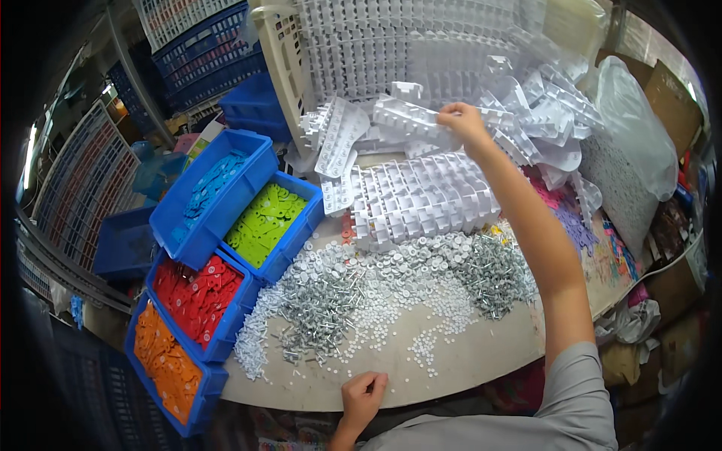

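Note:
Over the far side of the table, my right hand [465,124] is closed, its fingers pinching the end of a long white moulded plastic strip [406,118]. More white strips [338,143] lie in a loose heap around it. Below that hand, a block of white ribbed plastic pieces [421,197] is stacked on the table. My left hand [364,397] is curled closed at the table's near edge; whatever its fingers may hold is hidden. Piles of metal rivets or screws [322,312] and small white round parts [429,349] spread in front of it.
Blue bins at the left hold blue [214,184], green [267,222], red [197,301] and orange [162,361] flat plastic pieces. A second metal heap [492,274] lies toward the right. A large clear plastic bag [632,143] stands far right, beside purple pieces [575,225].

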Demonstrator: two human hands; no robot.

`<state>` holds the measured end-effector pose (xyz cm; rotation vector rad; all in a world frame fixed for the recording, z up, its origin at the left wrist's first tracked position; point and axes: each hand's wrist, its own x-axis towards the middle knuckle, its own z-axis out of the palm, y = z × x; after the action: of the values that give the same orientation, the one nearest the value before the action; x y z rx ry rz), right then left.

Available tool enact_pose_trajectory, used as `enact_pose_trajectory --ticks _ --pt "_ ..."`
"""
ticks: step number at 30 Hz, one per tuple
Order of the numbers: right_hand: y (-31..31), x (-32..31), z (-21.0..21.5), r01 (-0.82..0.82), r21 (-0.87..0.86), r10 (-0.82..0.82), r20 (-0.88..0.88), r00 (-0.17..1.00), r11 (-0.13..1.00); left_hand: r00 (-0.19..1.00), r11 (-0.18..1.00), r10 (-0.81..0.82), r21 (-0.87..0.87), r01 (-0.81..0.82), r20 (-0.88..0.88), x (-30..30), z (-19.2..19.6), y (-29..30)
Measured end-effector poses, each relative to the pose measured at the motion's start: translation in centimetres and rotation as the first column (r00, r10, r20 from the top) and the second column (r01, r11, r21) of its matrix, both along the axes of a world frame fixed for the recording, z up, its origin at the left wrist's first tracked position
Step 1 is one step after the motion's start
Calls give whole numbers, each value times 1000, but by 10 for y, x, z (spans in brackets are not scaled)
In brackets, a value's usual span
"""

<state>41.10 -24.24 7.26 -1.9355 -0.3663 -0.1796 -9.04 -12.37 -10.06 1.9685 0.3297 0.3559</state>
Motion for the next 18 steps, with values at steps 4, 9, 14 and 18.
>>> enact_pose_trajectory --ticks 4,9,14,18 --pt "-15 -41 26 -117 381 250 -323 912 917 994 972 41 -226 -62 -97 1 2 0" --pt "-10 -196 16 -287 390 338 -68 939 875 991 911 125 -389 -133 -47 12 16 -7" --pt "-41 -351 -59 -140 -365 365 675 641 921 920 431 75 -845 318 385 45 63 -15" --pt "-53 -417 -99 -254 -485 511 524 682 837 996 414 17 -907 77 92 51 46 -22"
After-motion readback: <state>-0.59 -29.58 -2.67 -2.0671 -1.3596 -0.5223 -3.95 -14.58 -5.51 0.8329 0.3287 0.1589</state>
